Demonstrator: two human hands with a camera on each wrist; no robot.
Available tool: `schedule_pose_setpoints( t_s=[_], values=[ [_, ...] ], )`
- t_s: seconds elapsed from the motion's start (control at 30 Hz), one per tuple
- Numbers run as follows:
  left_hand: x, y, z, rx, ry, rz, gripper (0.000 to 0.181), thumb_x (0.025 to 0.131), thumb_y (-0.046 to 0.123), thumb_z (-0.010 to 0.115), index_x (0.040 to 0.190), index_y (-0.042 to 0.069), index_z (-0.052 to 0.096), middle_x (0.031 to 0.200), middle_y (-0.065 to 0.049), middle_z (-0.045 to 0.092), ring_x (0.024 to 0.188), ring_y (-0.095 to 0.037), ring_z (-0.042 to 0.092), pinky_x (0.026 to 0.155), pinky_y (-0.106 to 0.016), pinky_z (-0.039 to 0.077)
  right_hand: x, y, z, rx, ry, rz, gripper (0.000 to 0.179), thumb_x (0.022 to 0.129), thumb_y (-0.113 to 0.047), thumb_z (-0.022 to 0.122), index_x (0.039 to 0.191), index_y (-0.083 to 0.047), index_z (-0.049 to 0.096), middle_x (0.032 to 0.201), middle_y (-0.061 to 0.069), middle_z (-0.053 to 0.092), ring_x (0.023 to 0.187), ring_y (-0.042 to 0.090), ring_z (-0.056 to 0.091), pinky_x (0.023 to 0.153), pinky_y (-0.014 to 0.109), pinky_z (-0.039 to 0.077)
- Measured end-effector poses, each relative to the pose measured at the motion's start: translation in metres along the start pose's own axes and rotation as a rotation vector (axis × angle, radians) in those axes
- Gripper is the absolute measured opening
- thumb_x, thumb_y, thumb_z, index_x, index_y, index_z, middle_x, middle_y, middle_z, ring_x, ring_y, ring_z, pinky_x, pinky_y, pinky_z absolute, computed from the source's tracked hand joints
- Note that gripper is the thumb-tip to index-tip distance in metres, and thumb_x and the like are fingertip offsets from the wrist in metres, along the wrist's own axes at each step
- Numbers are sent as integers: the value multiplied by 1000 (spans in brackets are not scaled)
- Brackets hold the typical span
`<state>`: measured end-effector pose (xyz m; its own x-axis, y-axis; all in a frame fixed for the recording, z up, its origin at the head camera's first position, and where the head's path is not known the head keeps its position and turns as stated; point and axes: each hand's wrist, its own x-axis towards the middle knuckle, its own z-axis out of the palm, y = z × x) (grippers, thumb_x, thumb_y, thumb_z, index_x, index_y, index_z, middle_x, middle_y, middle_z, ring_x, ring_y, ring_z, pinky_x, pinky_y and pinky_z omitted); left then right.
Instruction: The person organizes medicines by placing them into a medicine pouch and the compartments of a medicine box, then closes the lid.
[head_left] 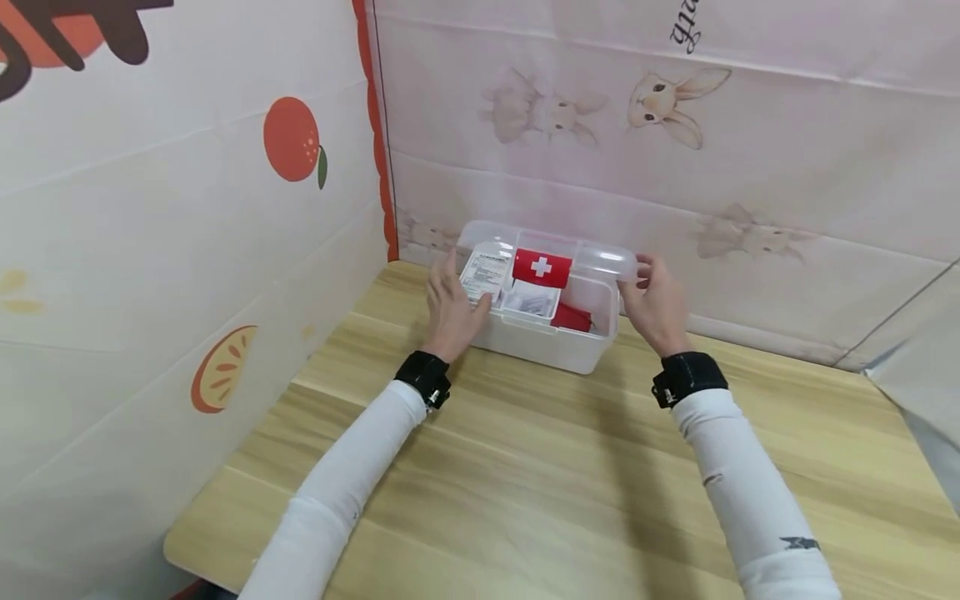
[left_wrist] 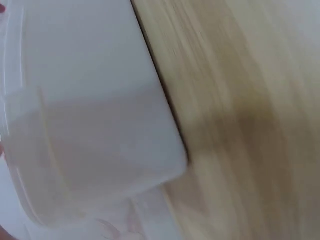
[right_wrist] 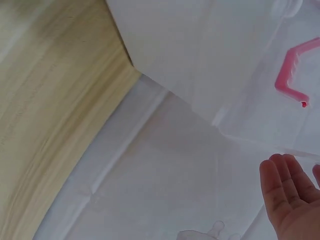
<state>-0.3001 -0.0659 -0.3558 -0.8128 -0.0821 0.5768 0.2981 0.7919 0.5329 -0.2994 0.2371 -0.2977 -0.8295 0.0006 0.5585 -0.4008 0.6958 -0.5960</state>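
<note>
A translucent white first-aid box (head_left: 536,343) stands on the wooden table with its lid (head_left: 609,260) raised at the back. The lid bears a red patch with a white cross (head_left: 542,268). Inside show a printed white pack (head_left: 486,275), a small tray of clear packets (head_left: 531,300) and something red (head_left: 573,317). My left hand (head_left: 453,310) rests at the box's left end, fingers up beside the lid, thumb over the rim. At the lid's right corner, my right hand (head_left: 660,305) holds straight fingers (right_wrist: 284,175) against or close to the edge. A pink handle (right_wrist: 287,70) shows through the lid.
Right behind the box hangs a pale wall cloth (head_left: 525,187) with rabbit prints. Another cloth (head_left: 187,242) with fruit prints closes off the left side. The wooden tabletop (head_left: 510,483) stretches from the box toward me between both forearms.
</note>
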Motion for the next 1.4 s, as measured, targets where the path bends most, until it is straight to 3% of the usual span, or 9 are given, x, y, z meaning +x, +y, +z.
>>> schedule_pose_setpoints(
  t_s=[0.13, 0.23, 0.43, 0.6, 0.73, 0.93, 1.03, 1.13, 1.4],
  values=[
    [6, 14, 3, 85, 90, 152, 93, 78, 30, 69, 143, 12, 6, 142, -29, 8, 127, -38, 14, 95, -58, 33, -8, 1, 0, 1, -17, 3, 43, 88, -22, 58, 122, 0, 45, 109, 29, 62, 86, 34, 59, 74, 51, 50],
    [6, 22, 5, 107, 93, 186, 91, 77, 29, 69, 143, 13, 8, 143, -28, 8, 128, -37, 11, 98, -58, 28, -15, 2, 0, 7, -82, 7, 47, 87, -20, 60, 125, 0, 41, 112, 30, 59, 89, 35, 57, 76, 52, 49],
    [1, 29, 8, 124, 14, 190, 84, 77, 29, 70, 143, 19, 19, 145, -27, 5, 131, -35, 4, 100, -60, 24, -27, 5, -2, -8, -170, 28, 55, 87, -22, 62, 129, 1, 36, 118, 31, 55, 96, 38, 55, 81, 53, 48],
    [6, 28, 6, 125, -49, 269, 85, 77, 31, 70, 145, 22, 19, 147, -26, 3, 132, -34, -1, 101, -59, 24, -31, 3, -6, 27, -204, 69, 64, 87, -22, 62, 137, -2, 27, 125, 32, 50, 100, 40, 53, 83, 55, 48],
    [6, 27, 1, 116, -110, 315, 86, 76, 35, 71, 144, 22, 20, 147, -26, -1, 132, -34, -4, 102, -61, 19, -34, 1, -11, 57, -281, 43, 74, 87, -19, 61, 144, -5, 16, 133, 32, 40, 109, 43, 47, 88, 58, 44],
    [-1, 23, 1, 137, -207, 299, 78, 80, 50, 61, 143, 22, 26, 148, -24, -3, 132, -39, -2, 102, -61, 18, -48, 5, -10, 81, -433, 16, 83, 87, -26, 61, 147, -15, 6, 146, 27, 21, 128, 37, 25, 102, 61, 26],
    [-3, 23, 2, 141, -237, 283, 74, 83, 57, 53, 143, 22, 27, 149, -23, -3, 132, -40, -3, 102, -62, 17, -55, 9, -5, 51, -468, -2, 91, 84, -31, 65, 147, -20, 1, 151, 21, 14, 133, 33, 17, 104, 60, 22],
    [-5, 23, 1, 138, -246, 272, 72, 84, 57, 51, 143, 22, 27, 150, -21, -4, 132, -41, -4, 102, -64, 17, -59, 10, 1, 40, -450, -14, 97, 81, -29, 69, 147, -23, -2, 151, 20, 11, 133, 34, 16, 104, 61, 22],
    [-5, 25, -3, 145, -273, 245, 65, 86, 54, 51, 139, 23, 31, 151, -17, 2, 133, -40, -3, 101, -66, 17, -68, 2, 8, -65, -335, -48, 100, 75, -19, 75, 146, -14, 5, 146, 34, 5, 117, 51, 35, 93, 62, 37]
  ],
)
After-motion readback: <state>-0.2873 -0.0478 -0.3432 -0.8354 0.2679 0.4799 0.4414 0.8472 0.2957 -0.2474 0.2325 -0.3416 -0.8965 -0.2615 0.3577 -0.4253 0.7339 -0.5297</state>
